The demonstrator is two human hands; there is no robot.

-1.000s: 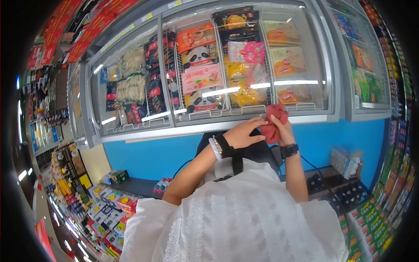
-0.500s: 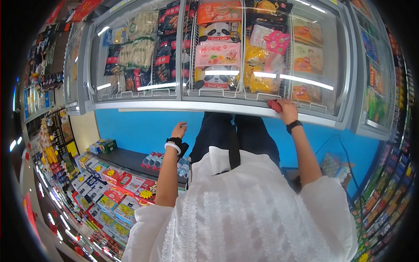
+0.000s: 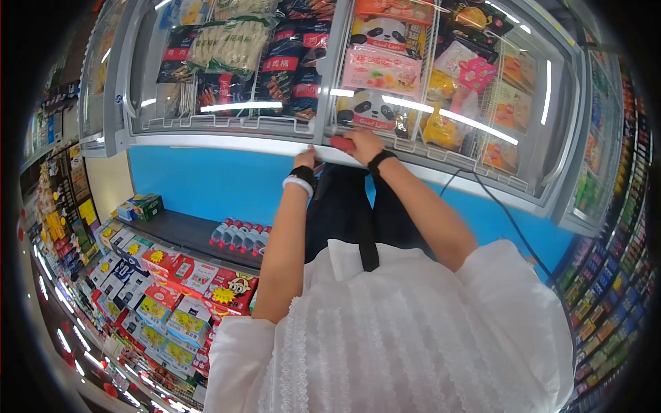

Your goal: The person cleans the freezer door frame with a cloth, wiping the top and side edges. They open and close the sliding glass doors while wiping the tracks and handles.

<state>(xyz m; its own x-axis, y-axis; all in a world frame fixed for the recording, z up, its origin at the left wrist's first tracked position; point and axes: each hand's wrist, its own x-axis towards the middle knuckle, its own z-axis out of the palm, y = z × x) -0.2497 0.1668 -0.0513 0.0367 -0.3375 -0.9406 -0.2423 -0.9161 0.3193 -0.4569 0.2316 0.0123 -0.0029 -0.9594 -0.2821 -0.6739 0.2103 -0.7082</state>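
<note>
1. Left hand (image 3: 305, 160) — now raised to the freezer rim (image 3: 227, 142); grip cannot be told.
2. Right hand (image 3: 366, 146) — closed on the red cloth (image 3: 341, 143), which has shifted left along the rim; work now centres near the divider (image 3: 334, 69).
3. Packs (image 3: 382, 69) lie beyond, inside.

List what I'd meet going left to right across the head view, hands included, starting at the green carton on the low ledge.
Green carton → bottles → left hand → red cloth → right hand → lower yellow packet → lowest orange-and-white packet.
</note>
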